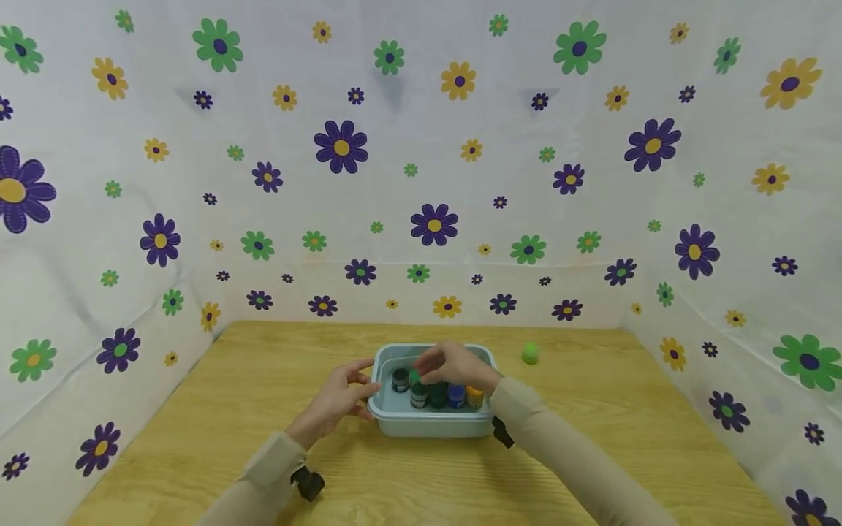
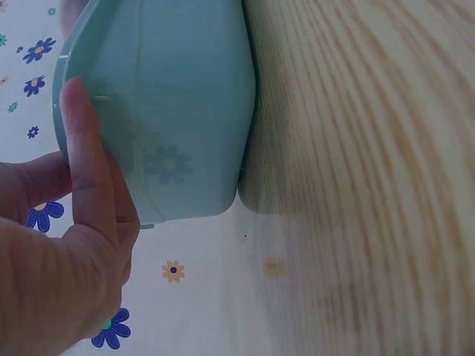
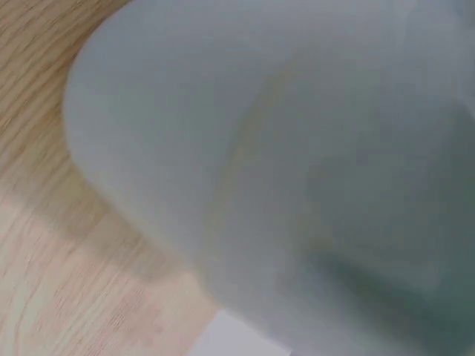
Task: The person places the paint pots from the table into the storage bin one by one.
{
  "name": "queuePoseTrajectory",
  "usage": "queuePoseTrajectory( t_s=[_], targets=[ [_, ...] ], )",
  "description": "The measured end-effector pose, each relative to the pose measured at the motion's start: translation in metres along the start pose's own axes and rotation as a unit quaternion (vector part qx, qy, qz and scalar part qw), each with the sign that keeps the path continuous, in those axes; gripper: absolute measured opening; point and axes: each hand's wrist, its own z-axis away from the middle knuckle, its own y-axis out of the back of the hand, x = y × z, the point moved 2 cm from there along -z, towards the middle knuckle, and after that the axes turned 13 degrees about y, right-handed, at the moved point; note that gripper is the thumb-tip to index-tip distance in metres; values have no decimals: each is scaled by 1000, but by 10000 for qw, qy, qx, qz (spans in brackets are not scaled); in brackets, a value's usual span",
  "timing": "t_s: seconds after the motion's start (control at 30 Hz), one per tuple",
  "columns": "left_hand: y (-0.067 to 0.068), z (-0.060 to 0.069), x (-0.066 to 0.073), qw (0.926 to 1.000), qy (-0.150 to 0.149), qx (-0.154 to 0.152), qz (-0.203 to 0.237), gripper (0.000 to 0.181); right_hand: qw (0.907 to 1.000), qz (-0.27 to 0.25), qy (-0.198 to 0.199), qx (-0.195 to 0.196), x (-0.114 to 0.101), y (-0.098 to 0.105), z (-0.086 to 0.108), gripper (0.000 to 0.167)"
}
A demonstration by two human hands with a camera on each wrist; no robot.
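A light blue plastic bin [image 1: 434,426] sits on the table, with several small jars inside. My left hand [image 1: 338,394] grips its left end, and in the left wrist view the fingers [image 2: 89,159] lie against the outer wall near the rim. Over the bin's inside reaches my right hand [image 1: 454,364], its fingertips beside a green jar [image 1: 414,376]; whether they hold it is hidden. Around it stand a black jar [image 1: 400,380], a dark jar with a pale label [image 1: 419,396], a dark green jar [image 1: 437,395], a blue jar [image 1: 457,396] and an orange jar [image 1: 474,397].
A bright green ball-like object [image 1: 530,353] lies on the wooden table [image 1: 579,431], behind and to the right of the bin. White flower-printed sheets [image 1: 395,183] enclose the back and both sides. In the right wrist view the bin's wall [image 3: 171,111] is blurred and close.
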Motion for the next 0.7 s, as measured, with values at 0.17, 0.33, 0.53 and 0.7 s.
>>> queuePoseTrajectory(
  t_s=[0.17,0.33,0.53,0.7],
  targets=[
    [1,1,1,10000,46,18,-49,58,9997,-220,-109,-35,-2,13,10,28],
    [1,0,2,9999,120,88,-56,58,9989,-437,-157,10,2,26,20,34],
    [1,-1,1,9999,102,77,-29,57,9968,-766,-181,116,13,40,30,36],
    [0,0,1,10000,78,48,-20,58,9948,-965,-181,286,20,52,40,37]
  ],
)
